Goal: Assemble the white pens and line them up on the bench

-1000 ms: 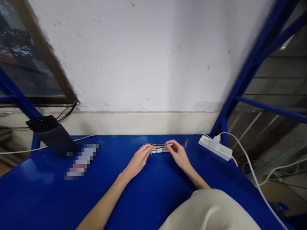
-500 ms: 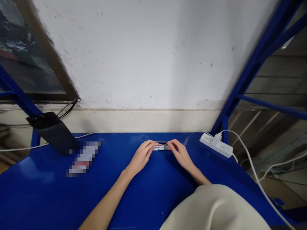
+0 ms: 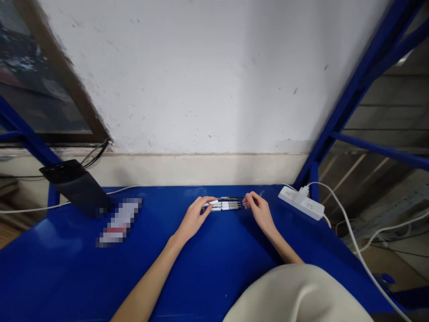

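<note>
Right hand [image 3: 259,210] has drawn right, pinching a small object [image 3: 245,204]; left hand [image 3: 193,218] grips the pens [image 3: 229,205] by their left ends. Light pressure should preserve alignment.

The left hand [image 3: 194,217] partly hides the white pens [image 3: 229,205].

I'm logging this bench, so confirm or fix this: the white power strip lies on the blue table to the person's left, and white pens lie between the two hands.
The side is wrong: the head view shows the white power strip to the person's right. The blue table and the white pens between the left hand and right hand stand as stated.
</note>
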Tool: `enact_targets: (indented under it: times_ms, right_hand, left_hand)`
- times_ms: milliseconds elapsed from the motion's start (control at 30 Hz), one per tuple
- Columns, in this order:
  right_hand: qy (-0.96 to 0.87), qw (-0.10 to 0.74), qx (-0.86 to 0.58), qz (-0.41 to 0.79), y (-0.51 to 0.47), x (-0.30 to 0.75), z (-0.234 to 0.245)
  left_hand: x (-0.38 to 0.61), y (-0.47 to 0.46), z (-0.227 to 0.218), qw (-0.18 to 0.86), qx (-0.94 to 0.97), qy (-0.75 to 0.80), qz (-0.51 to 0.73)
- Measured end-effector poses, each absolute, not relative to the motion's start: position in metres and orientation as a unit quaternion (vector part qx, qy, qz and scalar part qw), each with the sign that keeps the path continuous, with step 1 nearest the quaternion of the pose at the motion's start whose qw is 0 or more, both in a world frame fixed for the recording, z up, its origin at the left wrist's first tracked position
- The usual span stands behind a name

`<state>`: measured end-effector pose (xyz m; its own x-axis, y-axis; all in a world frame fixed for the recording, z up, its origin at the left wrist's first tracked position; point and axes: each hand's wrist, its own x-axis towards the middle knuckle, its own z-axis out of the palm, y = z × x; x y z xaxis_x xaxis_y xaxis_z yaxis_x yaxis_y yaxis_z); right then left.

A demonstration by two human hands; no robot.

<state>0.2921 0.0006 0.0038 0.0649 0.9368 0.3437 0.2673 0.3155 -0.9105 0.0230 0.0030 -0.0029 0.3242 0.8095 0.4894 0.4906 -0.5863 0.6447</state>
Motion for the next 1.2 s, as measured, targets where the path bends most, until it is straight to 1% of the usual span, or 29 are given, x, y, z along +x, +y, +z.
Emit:
enact_targets:
  times_ms: [233, 400, 967, 1200]
  right_hand:
    - [-0.628, 0.545, -0.459, 0.313, 0.0024, 0.2910, 0.0028]
    - [-0.641, 0.541, -0.454, 0.301, 0.0033, 0.2910, -0.0012]
    - [-0.631, 0.543, -0.469, 0.295, 0.0056, 0.2954, -0.0017]
    - [-0.596, 0.566, -0.481, 0.306, 0.0066, 0.2968, 0.0015]
  left_hand:
    - [0.0171, 0.0028, 0.0031, 0.181, 0.803, 0.410, 0.394]
    - [0.0166, 0.0037, -0.0003, 0.164, 0.809, 0.414, 0.384]
    - [0.0154, 0.0093, -0.0040, 0.193, 0.810, 0.395, 0.387]
    - [0.0159, 0.0077, -0.0028, 0.201, 0.806, 0.405, 0.382]
